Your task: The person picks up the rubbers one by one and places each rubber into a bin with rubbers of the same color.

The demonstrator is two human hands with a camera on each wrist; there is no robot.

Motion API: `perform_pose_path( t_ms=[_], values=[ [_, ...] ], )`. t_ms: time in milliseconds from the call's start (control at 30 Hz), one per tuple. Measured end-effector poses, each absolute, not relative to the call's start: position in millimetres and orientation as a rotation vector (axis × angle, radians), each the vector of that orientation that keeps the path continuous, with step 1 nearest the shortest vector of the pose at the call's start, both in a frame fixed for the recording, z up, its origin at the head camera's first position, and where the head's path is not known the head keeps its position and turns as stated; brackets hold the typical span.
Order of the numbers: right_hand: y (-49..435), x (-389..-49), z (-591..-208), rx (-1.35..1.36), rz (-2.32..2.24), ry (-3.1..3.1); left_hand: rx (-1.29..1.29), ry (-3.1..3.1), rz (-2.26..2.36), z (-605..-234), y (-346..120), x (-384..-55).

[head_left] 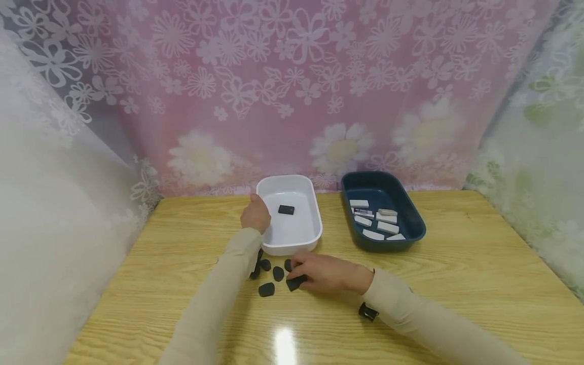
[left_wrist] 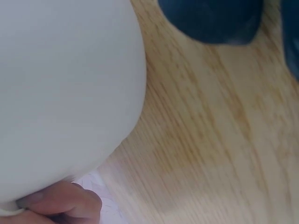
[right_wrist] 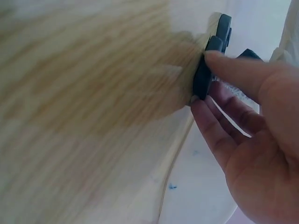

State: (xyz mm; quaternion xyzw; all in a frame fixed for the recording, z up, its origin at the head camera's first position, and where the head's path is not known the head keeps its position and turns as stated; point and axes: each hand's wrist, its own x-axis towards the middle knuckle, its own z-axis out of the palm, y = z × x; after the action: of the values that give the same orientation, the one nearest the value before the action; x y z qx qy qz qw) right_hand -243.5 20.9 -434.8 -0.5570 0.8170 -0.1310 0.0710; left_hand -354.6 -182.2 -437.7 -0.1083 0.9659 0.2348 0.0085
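Your left hand (head_left: 256, 217) grips the white plastic tub (head_left: 292, 230) at its left rim. Your right hand (head_left: 330, 274) pinches a black block (head_left: 295, 283) near the tub's front edge. Wooden table (head_left: 332, 223) separates the navy tub (head_left: 410, 228).

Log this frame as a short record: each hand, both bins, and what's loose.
Left hand: holds the white bin at its left rim
Right hand: pinches a dark piece
White bin: one black block inside
Dark blue bin: several white blocks inside
Loose: dark stones on the table, before the white bin
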Motion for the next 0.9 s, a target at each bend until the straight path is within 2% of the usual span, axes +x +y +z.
perform_pose_path(
  t_ms=[133, 367, 633, 900],
  values=[
    [18.6, -244.0, -434.5, -1.795, -0.376, 2.436, -0.353, 3.017, 0.720, -437.0, -182.5, -352.6],
    [23.5, -253.0, -413.7, -1.619, -0.510, 2.390, -0.365, 3.014, 0.694, -432.0, -181.0, -352.3],
    [28.9, -300.0, -380.1, -1.456, -0.949, 2.493, -0.371, 3.043, 0.683, -432.0, -178.7, -353.3],
    [10.6, -343.8, -385.8, -1.255, -0.939, 2.652, -0.385, 3.034, 0.674, -433.6, -179.0, -353.5]
  ],
)
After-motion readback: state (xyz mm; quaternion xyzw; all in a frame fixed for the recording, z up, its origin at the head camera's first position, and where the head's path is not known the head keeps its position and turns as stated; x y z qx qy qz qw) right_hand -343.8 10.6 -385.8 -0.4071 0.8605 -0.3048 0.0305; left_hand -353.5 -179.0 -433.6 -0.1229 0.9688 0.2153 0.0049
